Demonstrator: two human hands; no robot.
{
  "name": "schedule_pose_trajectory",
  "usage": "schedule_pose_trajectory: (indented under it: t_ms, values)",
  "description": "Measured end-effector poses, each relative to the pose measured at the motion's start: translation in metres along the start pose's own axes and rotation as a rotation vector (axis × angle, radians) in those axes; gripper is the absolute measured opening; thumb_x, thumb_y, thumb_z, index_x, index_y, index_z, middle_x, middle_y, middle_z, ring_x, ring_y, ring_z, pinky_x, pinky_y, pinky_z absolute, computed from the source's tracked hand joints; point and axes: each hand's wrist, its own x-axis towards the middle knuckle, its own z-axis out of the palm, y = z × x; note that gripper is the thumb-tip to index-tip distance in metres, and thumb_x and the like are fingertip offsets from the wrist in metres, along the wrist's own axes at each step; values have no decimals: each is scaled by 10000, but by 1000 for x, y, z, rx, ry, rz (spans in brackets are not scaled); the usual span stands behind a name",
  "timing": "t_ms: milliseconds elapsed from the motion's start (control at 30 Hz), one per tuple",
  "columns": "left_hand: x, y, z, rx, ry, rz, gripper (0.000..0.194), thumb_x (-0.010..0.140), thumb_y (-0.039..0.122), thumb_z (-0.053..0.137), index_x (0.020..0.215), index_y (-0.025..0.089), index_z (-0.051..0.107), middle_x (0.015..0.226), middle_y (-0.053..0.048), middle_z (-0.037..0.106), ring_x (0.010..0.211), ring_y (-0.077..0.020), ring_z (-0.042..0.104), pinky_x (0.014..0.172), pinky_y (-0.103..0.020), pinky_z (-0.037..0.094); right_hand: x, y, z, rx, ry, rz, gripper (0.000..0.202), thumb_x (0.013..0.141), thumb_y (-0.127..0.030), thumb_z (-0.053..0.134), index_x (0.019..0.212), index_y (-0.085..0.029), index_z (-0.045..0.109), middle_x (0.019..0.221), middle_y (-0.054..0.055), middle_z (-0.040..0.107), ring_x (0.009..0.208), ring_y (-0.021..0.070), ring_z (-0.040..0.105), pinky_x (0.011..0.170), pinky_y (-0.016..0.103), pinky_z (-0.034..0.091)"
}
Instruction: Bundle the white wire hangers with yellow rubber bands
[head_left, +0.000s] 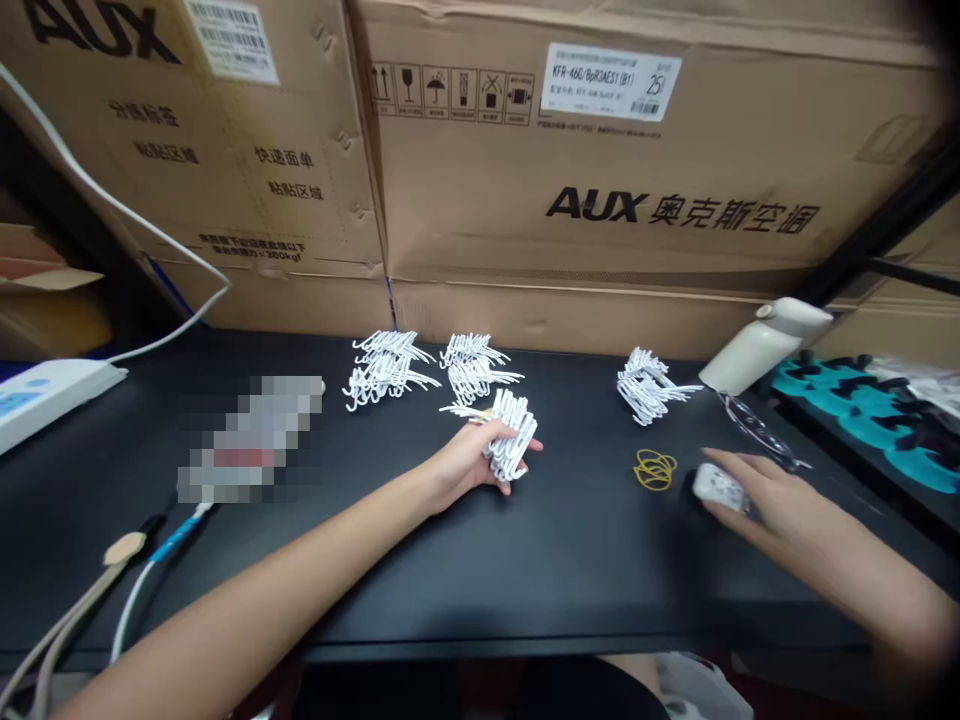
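Note:
My left hand (463, 468) is closed around a bundle of white hooks (513, 432) just above the black tabletop. The hooks have curved ends, and their straight ends stick out to the left. My right hand (765, 495) grips a small, rounded white case with a grey pattern (720, 488), thumb and fingers on its sides. Motion blurs this hand slightly. Several loose yellow rubber bands (655, 470) lie to the left of it. Behind my left hand sit two piles of white hooks, one left (390, 368) and one nearer (474, 366); another pile (649, 385) lies farther right.
Large cardboard boxes (480, 230) wall off the back. At right are a cream bottle (761, 345), glasses (761, 430) and teal-and-black items (862, 410). A pixelated object (255, 440) with a cable lies left, near a strap (124, 550) and a white power strip (56, 395).

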Motion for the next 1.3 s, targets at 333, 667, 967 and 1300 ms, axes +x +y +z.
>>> schedule_pose_trajectory:
  t_ms: [333,667,967,1300]
  values:
    - [-2,1,2,7,3,11,213,771,206,532,955,105,571,1020,-149,662,635,-142,582,422,-228,456,21,43,22,-47,35,155,457,831,-402,473,1198,-152,583,888,162,680,777,310,666,634,389,500]
    - [-4,0,3,64,2,71,372,750,210,639,1098,162,518,1142,-149,612,882,-218,631,559,-291,549,67,-66,-18,286,253,-83,262,848,-423,532,947,-210,648,847,74,685,725,232,641,647,346,476]
    - [-9,-1,7,529,-168,48,89,836,225,470,829,146,509,590,33,508,409,-59,436,390,-181,377,55,-186,36,1231,-155,-356,300,885,-483,477,941,-209,585,742,5,589,506,109,493,445,239,400]
    - [-13,0,13,394,-245,1,362,779,439,603,952,165,441,726,-8,552,657,-149,578,479,-227,469,46,-175,49,1316,121,-351,134,838,-251,527,718,-194,538,714,1,553,648,134,498,592,256,403]
